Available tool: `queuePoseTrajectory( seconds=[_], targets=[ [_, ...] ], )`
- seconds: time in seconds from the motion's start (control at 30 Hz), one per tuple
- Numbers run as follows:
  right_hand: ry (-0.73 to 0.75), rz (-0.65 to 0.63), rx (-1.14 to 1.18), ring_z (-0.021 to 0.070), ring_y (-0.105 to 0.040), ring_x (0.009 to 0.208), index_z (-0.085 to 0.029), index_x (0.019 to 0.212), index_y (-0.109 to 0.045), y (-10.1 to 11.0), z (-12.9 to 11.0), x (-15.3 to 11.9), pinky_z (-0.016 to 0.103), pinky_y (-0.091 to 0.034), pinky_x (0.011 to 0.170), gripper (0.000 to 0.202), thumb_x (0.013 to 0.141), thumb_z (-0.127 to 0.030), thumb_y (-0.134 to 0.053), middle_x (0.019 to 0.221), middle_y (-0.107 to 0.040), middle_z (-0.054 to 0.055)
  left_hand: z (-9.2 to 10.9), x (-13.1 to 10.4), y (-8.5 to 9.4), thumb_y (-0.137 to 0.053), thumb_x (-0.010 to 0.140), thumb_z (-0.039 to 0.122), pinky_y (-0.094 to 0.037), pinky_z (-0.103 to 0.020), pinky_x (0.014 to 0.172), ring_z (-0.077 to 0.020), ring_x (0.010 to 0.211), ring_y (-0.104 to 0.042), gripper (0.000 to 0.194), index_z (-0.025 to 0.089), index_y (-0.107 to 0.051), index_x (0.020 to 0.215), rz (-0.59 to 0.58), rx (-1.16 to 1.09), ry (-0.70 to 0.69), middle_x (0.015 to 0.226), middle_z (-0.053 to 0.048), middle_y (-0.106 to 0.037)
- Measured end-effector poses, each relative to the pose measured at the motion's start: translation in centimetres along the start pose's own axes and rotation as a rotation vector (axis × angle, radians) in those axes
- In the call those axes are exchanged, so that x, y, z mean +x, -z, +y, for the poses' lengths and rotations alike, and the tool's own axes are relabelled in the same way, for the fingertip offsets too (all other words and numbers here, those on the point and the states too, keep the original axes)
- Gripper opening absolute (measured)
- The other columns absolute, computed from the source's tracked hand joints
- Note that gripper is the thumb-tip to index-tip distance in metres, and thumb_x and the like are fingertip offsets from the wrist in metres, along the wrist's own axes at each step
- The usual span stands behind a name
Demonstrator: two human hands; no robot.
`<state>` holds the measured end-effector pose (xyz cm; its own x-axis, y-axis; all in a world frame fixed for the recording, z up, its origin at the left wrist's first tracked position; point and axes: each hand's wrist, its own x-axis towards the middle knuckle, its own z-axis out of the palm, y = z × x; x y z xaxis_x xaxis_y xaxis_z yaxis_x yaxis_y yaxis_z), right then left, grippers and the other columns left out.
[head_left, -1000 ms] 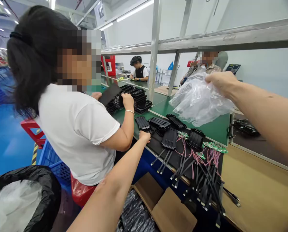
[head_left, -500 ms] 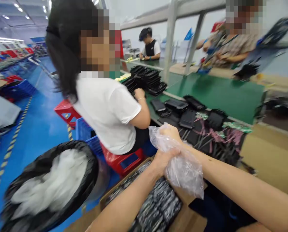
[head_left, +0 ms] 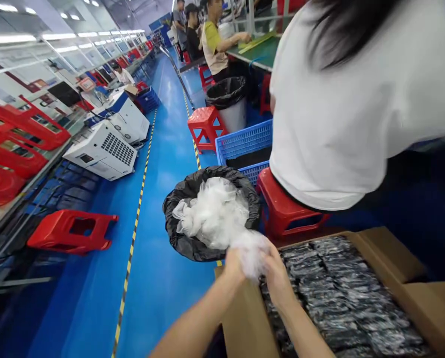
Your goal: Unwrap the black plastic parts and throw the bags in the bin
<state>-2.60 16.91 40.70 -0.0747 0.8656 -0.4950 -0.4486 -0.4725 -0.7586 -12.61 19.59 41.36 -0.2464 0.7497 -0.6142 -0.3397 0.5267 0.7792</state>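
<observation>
1. Since the earlier frame, both hands have moved with the plastic bag [head_left: 253, 254] from above the carton to the near rim of the bin; the view has also turned.
2. The left hand [head_left: 235, 264] and the right hand [head_left: 276, 272] are closed around the bag from its two sides; the single fingers are blurred.
3. The bag is whitish, thin and partly see-through, crumpled into a small bunch.
4. Just beyond is the bin with black liner [head_left: 174, 219], holding a heap of white plastic [head_left: 213, 211]. Whether bag and heap touch, I cannot tell.
5. Beside the right forearm, the open carton [head_left: 246, 318] contains rows of shiny wrapped black packs [head_left: 341, 293].
6. Farther, a person in a white shirt [head_left: 326, 109] sits on a red stool [head_left: 284, 206].
</observation>
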Motion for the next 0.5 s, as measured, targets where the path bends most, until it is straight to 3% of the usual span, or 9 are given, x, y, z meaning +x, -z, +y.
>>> queuePoseTrajectory(
  seconds=[0.1, 0.2, 0.27, 0.33, 0.43, 0.5],
  targets=[
    [-0.019, 0.041, -0.05, 0.0209, -0.051, 0.115, -0.026, 0.12, -0.054, -4.1, 6.2, 0.3, 0.032, -0.042, 0.095, 0.056, 0.068, -0.042, -0.066, 0.131, -0.051, 0.004, 3.3, 7.4, 10.1, -0.051, 0.089, 0.035, -0.046, -0.043, 0.089, -0.0225, 0.106, -0.052, 0.034, 0.015, -0.051, 0.116, 0.116, 0.503, -0.103, 0.12, -0.009, -0.051],
    [-0.125, 0.103, -0.157, 0.0211, -0.063, 0.086, -0.021, 0.102, -0.065, -4.0, 13.1, -1.1, 0.033, -0.05, 0.081, 0.049, 0.063, -0.05, -0.068, 0.104, -0.065, 0.009, 3.3, 14.8, 16.0, -0.053, 0.088, 0.033, -0.037, -0.05, 0.098, -0.0259, 0.118, -0.044, 0.037, 0.017, -0.049, 0.121, -0.002, 1.024, -0.133, 0.131, -0.01, -0.043],
    [-0.211, 0.204, -0.183, 0.0199, -0.062, 0.066, -0.018, 0.084, -0.069, -2.5, 17.5, -3.2, 0.033, -0.052, 0.065, 0.044, 0.059, -0.054, -0.068, 0.078, -0.067, 0.008, 1.2, 18.7, 17.6, -0.056, 0.086, 0.032, -0.033, -0.053, 0.101, -0.0277, 0.121, -0.04, 0.038, 0.017, -0.049, 0.121, -0.156, 1.339, -0.136, 0.133, -0.01, -0.041],
    [-0.276, 0.34, -0.189, 0.0178, -0.059, 0.056, -0.017, 0.073, -0.067, -0.4, 21.3, -5.5, 0.03, -0.049, 0.053, 0.042, 0.058, -0.056, -0.066, 0.065, -0.064, 0.006, -1.8, 21.6, 17.8, -0.057, 0.085, 0.033, -0.031, -0.055, 0.102, -0.0284, 0.123, -0.039, 0.039, 0.016, -0.051, 0.12, -0.308, 1.611, -0.15, 0.132, -0.01, -0.043],
    [-0.352, 0.509, -0.225, 0.0143, -0.054, 0.049, -0.018, 0.069, -0.066, 4.1, 24.7, -8.2, 0.028, -0.045, 0.049, 0.042, 0.056, -0.058, -0.064, 0.063, -0.061, 0.003, -5.9, 23.7, 16.9, -0.056, 0.086, 0.034, -0.037, -0.052, 0.098, -0.0266, 0.117, -0.046, 0.037, 0.016, -0.051, 0.118, -0.443, 1.916, -0.199, 0.127, -0.01, -0.048],
    [-0.395, 0.586, -0.263, 0.0132, -0.054, 0.05, -0.018, 0.069, -0.064, 8.0, 26.0, -8.5, 0.027, -0.045, 0.05, 0.04, 0.056, -0.057, -0.065, 0.064, -0.061, 0.001, -7.3, 24.0, 15.8, -0.054, 0.088, 0.035, -0.044, -0.048, 0.091, -0.0247, 0.109, -0.051, 0.036, 0.015, -0.051, 0.117, -0.467, 2.053, -0.259, 0.121, -0.01, -0.052]
  ],
)
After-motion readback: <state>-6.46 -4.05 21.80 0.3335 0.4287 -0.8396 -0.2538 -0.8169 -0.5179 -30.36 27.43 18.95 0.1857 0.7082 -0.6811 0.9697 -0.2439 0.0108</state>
